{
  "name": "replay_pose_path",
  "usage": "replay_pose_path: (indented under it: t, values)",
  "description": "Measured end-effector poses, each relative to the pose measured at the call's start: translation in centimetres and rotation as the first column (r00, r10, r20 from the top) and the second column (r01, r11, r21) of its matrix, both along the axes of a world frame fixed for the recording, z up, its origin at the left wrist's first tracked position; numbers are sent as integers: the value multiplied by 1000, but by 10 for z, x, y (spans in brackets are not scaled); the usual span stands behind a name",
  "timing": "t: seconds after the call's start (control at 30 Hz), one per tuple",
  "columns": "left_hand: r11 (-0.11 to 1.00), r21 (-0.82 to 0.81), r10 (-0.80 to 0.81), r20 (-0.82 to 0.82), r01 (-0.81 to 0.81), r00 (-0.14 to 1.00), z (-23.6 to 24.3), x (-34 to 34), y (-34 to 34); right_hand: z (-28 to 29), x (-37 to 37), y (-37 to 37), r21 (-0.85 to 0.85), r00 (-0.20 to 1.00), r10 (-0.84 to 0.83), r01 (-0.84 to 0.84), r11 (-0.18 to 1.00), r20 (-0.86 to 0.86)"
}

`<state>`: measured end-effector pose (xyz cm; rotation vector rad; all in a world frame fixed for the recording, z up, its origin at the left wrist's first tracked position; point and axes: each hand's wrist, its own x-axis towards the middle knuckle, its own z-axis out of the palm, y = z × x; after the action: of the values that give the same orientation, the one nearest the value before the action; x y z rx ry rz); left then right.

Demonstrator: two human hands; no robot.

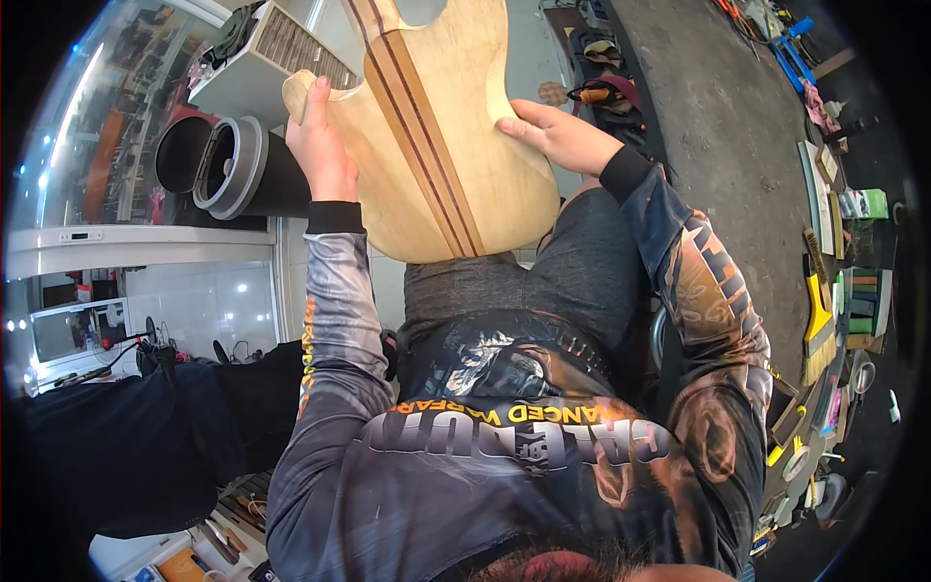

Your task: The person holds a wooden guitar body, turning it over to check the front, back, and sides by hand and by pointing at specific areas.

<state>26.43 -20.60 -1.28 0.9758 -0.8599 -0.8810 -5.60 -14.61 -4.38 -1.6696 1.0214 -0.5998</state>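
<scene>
An unfinished electric guitar body (393,155) of pale wood, with a brown striped strip down its middle and the start of a neck at the top, rests toward my lap. My left hand (324,141) grips the horn at its left side, thumb pointing up along the face. My right hand (554,136) is closed on the right edge near the cutaway, its thumb lying on the pale wood. Most of the fingers of both hands are hidden behind or beside the body.
A dark cylindrical bin (265,179) with an open lid stands left, below a white cabinet (233,82). A long grey workbench (727,155) runs along my right, holding blue pliers (790,53), a yellow-handled brush (818,339) and several other tools. Dark fabric (116,446) lies lower left.
</scene>
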Motion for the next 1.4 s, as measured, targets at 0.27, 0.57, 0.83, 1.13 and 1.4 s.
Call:
replay_pose_path:
  t: [0.27,0.57,0.83,1.13,1.4]
  values:
    - [999,40,2,-26,-1,1000,7,7,12,-16,-1,-10,179,958,-224,193,965,177]
    - [998,36,47,-40,-46,998,4,20,11,-19,-12,-13,279,998,-26,10,960,54]
    - [996,86,29,-80,-22,996,1,31,13,-16,-6,-5,-9,884,74,-89,996,-462]
    - [980,-53,-195,-33,194,980,-7,47,24,-29,-1,-6,-85,820,29,-94,992,-571]
    - [935,-70,-350,-35,347,936,0,63,32,-33,-3,-4,-98,815,31,-107,989,-579]
